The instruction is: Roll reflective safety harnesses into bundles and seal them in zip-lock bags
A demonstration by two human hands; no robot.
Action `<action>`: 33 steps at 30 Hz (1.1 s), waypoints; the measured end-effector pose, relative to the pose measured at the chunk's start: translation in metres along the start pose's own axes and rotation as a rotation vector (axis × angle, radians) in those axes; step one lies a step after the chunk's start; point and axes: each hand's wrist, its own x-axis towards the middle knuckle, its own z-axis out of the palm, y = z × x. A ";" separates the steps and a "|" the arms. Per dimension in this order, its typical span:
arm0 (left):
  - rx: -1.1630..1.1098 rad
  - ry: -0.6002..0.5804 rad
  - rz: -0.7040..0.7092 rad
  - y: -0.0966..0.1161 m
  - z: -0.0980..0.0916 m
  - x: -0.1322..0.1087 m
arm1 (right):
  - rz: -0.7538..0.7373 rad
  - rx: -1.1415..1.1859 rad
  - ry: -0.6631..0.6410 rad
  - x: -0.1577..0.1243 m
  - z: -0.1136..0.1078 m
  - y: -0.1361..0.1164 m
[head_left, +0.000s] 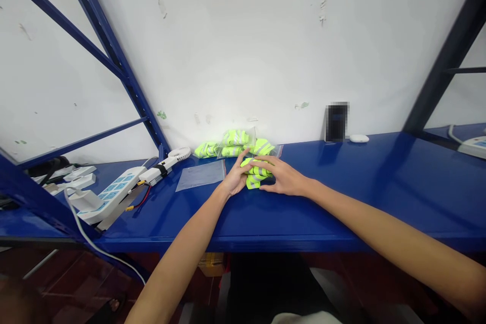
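Observation:
A rolled-up fluorescent yellow reflective vest (255,180) with silver stripes sits on the blue table between my hands. My left hand (236,177) presses against its left side, thumb pointing up, with some fingers hidden. From the right, my right hand (284,177) curves over it, fingers across the top and thumb at the near lower edge. Just behind, several similar yellow bundles in clear plastic (235,137) are heaped against the wall. A flat clear zip bag (201,174) lies to the left of my left hand.
On the left are a white power strip (117,190) with a plug and cable, a white box with wires (157,171) and a small white fan (179,153). A blurred dark object (336,122) and a white oval case (359,138) stand back right. Blue posts (125,73) rise at left.

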 end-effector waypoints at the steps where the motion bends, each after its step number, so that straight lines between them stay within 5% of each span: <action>1: 0.009 -0.008 0.007 0.000 0.000 0.000 | -0.020 -0.037 0.005 0.001 0.001 0.002; 15: 0.018 -0.054 -0.030 -0.008 0.000 0.006 | 0.011 -0.229 0.073 0.005 0.006 0.002; 20: 0.016 -0.027 -0.010 -0.008 0.004 0.007 | 0.089 -0.131 0.201 0.009 0.010 -0.003; 25: -0.035 -0.089 -0.177 -0.002 0.004 0.006 | 0.200 0.005 0.311 0.009 0.010 -0.002; 29: 0.071 -0.184 -0.180 -0.002 0.004 0.004 | 0.320 0.125 0.403 0.008 0.003 0.002; 33: 0.226 -0.113 -0.136 -0.009 0.007 0.005 | 0.403 0.220 0.433 0.008 -0.002 0.008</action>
